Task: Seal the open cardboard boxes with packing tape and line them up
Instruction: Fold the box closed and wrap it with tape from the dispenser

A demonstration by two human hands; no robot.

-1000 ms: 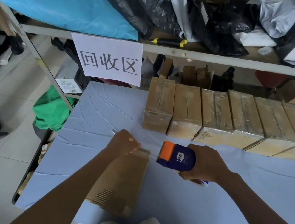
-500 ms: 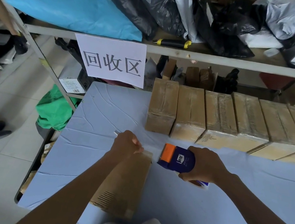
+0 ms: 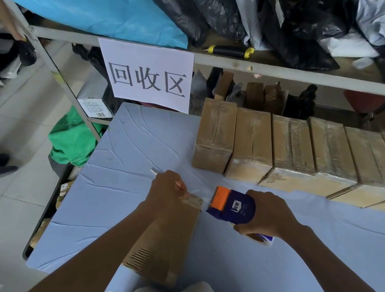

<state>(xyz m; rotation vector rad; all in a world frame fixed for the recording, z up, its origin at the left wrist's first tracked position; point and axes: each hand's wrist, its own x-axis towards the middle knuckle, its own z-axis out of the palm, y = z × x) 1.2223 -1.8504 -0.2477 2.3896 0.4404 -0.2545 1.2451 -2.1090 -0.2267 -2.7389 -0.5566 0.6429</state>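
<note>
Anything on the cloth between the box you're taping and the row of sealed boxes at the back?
In the head view, no object: only bare blue tablecloth lies between the box being taped and the sealed row.

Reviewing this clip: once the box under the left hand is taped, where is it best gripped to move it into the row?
Probably by its two long side walls, from above. The cardboard box lies flat and lengthwise away from the person, narrow enough to span. Its right wall is free; the left hand is on the far end and the right hand holds the tape dispenser, so set that down first. The slot left of the row of sealed boxes is open.
</note>
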